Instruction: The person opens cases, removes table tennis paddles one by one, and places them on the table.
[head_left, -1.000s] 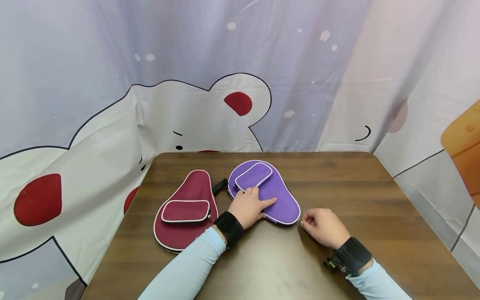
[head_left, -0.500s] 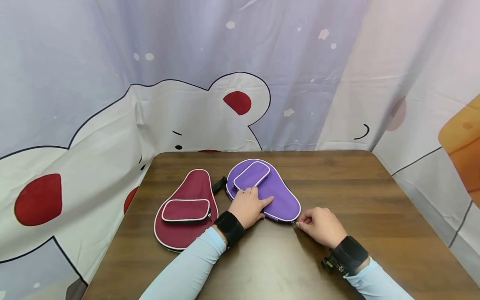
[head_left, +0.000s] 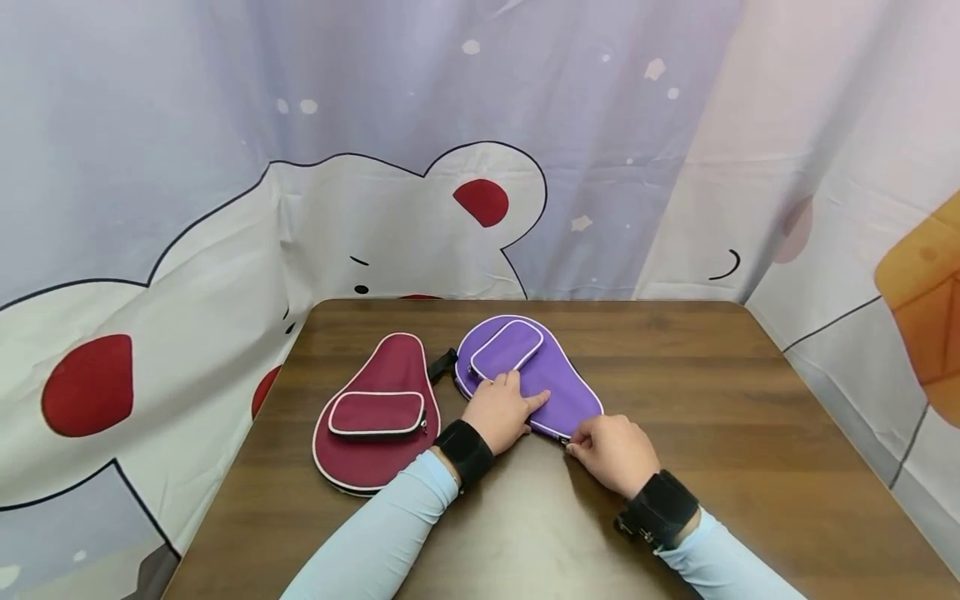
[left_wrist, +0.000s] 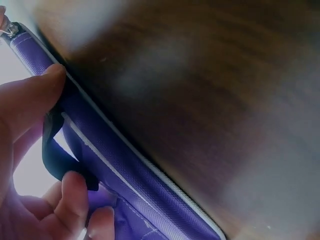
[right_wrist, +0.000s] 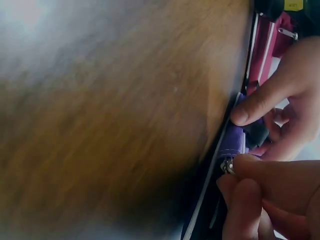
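Note:
A purple table tennis racket case (head_left: 562,392) with white piping lies on the table, its narrow end toward the right hand. My left hand (head_left: 495,412) holds it by the near edge. The thumb presses the side wall and the other fingers lie over the top, beside a black strap (left_wrist: 57,155) in the left wrist view. With thumb and forefinger my right hand (head_left: 615,450) pinches the metal zipper pull (right_wrist: 228,166) at the near edge, close to the narrow end. In the right wrist view the zipper track lies dark below the pull.
A dark red racket case (head_left: 367,462) with a zipped front pocket lies on the left, beside my left forearm. A black strap (head_left: 442,365) spans between the two cases. The wooden table (head_left: 690,358) ends at a printed curtain (head_left: 600,167) behind.
My right hand has drawn the zipper pull round the narrow end and leftward along the near edge, toward the left hand. The left hand stays in place on the purple case.

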